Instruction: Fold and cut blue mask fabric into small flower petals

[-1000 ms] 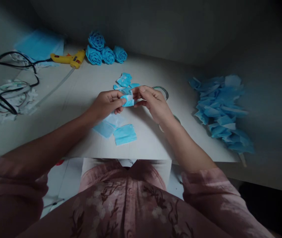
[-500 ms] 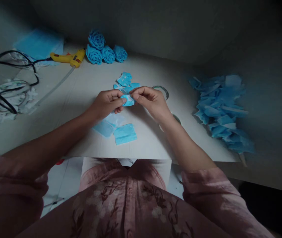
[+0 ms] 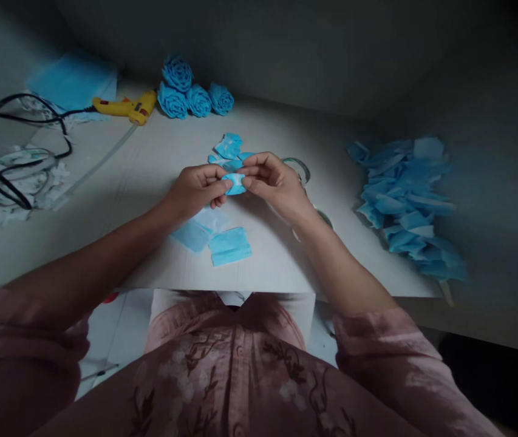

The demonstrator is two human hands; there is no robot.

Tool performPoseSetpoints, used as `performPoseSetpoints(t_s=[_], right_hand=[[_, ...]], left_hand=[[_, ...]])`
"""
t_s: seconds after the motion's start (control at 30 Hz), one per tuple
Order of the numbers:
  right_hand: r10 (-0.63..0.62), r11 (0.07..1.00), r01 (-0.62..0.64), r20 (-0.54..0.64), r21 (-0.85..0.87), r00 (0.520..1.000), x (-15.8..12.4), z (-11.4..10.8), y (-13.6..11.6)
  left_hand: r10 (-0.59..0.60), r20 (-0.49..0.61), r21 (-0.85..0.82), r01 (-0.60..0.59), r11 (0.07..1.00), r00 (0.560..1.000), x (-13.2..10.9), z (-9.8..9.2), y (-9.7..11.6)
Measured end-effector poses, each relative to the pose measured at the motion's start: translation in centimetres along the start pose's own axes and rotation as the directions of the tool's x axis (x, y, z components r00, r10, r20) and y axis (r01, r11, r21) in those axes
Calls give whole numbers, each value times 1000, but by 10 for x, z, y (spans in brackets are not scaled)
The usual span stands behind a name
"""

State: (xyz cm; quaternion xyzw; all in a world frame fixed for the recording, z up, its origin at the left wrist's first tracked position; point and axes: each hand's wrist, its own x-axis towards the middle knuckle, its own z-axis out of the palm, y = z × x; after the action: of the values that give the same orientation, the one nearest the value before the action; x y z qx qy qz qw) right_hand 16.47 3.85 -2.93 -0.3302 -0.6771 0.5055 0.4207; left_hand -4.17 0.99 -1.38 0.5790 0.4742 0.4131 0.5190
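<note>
Blue piece (image 3: 235, 183) (part-white) between both grips (image 3: 196, 190) (image 3: 279, 186)

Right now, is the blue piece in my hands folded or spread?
Folded up: the blue piece, pinched between your left hand and right hand, forms a compact bundle with a whitish patch showing.

Head-worn view down onto tabletop (image 3: 277, 267)

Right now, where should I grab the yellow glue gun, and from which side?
Probably by the slim handle, where the black cord joins. Come from your own side: the orange trigger faces away, so curl over it. Avoid the thicker end beside the blue roses.
</note>
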Motion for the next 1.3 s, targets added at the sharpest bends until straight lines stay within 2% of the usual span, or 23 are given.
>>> performPoseSetpoints(t_s=[0.13, 0.43, 0.67, 0.87, 1.03, 1.3], right_hand=[[19, 999, -18, 27, -34, 999, -1, 0, 1], [-30, 997, 27, -33, -67, 999, 1, -3, 7], [-32, 999, 32, -22, -38, 999, -1, 0, 2], [-70, 996, 69, -29, -51, 997, 1, -1, 6], [-112, 984, 107, -33, -144, 993, -1, 2, 4], [-151, 972, 143, -31, -185, 988, -3, 6, 0]], left_hand=[[2, 6, -7, -2, 1000, 1000, -1, 1, 1], [46, 68, -21, -45, 999, 997, -2, -1, 2], [32, 67, 31, -34, 999, 997, 0, 0, -3], [25, 82, -8, -24, 1000, 996, 0, -1, -1], [-12, 24, -104, 15, 994, 1000, 3, -2, -2], [-34, 10, -12, 35, 999, 999, 2, -2, -1]])
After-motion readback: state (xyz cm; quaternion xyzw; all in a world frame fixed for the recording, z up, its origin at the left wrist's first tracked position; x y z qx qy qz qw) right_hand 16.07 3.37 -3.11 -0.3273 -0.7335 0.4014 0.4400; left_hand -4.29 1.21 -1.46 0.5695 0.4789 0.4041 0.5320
